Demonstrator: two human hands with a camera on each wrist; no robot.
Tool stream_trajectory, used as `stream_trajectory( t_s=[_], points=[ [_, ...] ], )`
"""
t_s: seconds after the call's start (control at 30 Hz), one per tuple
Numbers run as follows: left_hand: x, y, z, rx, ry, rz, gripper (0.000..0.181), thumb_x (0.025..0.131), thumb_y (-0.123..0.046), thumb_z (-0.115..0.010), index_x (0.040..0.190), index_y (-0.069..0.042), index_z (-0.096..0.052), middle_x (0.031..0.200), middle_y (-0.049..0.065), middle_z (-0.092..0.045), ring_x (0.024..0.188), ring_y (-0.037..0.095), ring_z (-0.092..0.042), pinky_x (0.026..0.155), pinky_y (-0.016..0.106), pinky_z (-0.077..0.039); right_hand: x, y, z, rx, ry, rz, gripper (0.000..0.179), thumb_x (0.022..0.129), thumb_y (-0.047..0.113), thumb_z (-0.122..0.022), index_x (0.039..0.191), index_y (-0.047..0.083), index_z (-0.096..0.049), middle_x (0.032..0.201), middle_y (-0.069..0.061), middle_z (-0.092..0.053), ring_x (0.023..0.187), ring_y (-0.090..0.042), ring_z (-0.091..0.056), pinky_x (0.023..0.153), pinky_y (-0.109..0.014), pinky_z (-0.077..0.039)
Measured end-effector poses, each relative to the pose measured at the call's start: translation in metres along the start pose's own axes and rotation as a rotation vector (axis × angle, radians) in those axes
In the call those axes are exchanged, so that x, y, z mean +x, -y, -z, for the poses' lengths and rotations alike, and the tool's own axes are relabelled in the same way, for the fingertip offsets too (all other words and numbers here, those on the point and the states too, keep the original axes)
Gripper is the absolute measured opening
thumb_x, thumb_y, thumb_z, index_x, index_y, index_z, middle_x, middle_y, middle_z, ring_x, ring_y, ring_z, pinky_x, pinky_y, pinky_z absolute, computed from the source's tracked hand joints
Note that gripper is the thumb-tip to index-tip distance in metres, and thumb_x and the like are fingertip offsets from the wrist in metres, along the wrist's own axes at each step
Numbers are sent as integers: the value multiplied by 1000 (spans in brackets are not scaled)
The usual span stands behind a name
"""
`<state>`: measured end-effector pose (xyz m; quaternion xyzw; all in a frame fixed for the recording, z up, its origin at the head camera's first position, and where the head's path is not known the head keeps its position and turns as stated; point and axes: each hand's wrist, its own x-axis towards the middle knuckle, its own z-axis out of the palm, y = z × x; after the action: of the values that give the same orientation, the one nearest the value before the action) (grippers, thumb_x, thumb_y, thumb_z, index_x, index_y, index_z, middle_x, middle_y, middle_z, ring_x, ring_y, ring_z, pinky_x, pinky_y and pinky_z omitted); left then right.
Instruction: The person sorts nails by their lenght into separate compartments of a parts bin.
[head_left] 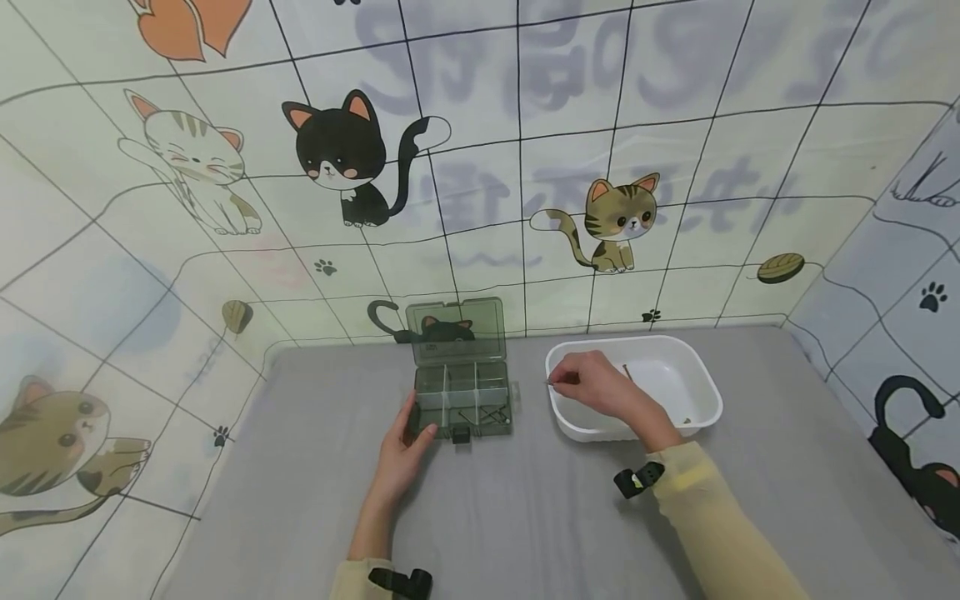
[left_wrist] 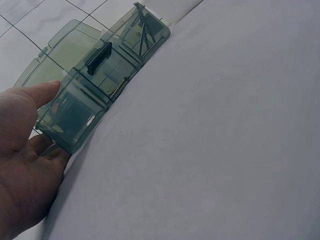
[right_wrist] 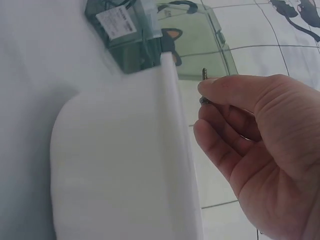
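A translucent green divided box [head_left: 460, 398] stands on the table with its lid [head_left: 457, 333] raised. My left hand [head_left: 401, 454] grips the box's left front corner, thumb on the front and fingers at the side. Long dark screws [left_wrist: 143, 35] lie in the right compartment; a brass-coloured screw [left_wrist: 119, 87] shows in the middle one. My right hand [head_left: 597, 385] pinches a small dark screw [right_wrist: 204, 73] between thumb and forefinger, over the left rim of the white basin [head_left: 708, 400]. Inside the basin are a brownish screw [head_left: 627, 372] and a tiny piece [head_left: 686, 421].
Grey cloth [head_left: 525, 517] covers the table. Behind it rises a cat-printed sheet [head_left: 480, 208], close to the box's raised lid. A narrow gap separates the box from the basin. A white label [right_wrist: 116, 22] sits on the box's right side.
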<state>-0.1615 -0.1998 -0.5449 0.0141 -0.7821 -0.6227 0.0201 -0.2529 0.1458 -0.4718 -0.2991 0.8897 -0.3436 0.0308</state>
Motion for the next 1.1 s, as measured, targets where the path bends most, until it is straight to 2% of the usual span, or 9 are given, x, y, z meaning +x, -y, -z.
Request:
stream_trajectory(
  t_s=[0.07,0.13,0.37,0.57,0.8,1.1],
  points=[
    [-2,-7,0,4,7,7,72,101,-7,-65,162,-4,-28,167,22,-18,155,39,-10,122,56,-18,3,3,-2,-2,-3,7,9,92,0,-73,98,3,-79,90,-3,-73,81,-13,-67,73,-32,-57],
    [-2,-8,0,7,9,11,71,101,-7,-65,162,-4,-28,167,22,-19,154,39,-10,122,56,-18,7,5,-3,-3,-2,2,9,92,0,-74,98,4,-79,92,-5,-74,83,-14,-67,74,-33,-58],
    [8,16,2,28,-15,-10,72,102,-16,-67,163,-14,-29,168,14,-20,155,32,-12,123,53,-19,28,19,-12,34,24,-1,10,95,3,-72,102,5,-79,94,-2,-74,85,-15,-67,74,-33,-57],
    [8,18,6,20,-21,4,74,101,-19,-68,164,-17,-29,169,12,-19,156,31,-11,123,53,-19,42,33,-27,75,48,29,11,95,1,-71,104,0,-78,96,-3,-74,85,-16,-67,73,-32,-56],
    [6,19,5,19,-14,24,73,102,-19,-67,164,-19,-28,169,9,-19,156,27,-11,124,49,-19,56,49,-47,59,83,61,12,95,2,-71,105,0,-78,98,-5,-73,88,-18,-68,74,-29,-56],
    [7,19,3,55,-2,4,72,102,-21,-67,164,-20,-29,168,12,-23,155,29,-15,122,52,-22,69,64,-71,-9,126,113,11,98,7,-70,105,5,-78,100,-3,-71,89,-18,-66,76,-29,-55]
  ],
)
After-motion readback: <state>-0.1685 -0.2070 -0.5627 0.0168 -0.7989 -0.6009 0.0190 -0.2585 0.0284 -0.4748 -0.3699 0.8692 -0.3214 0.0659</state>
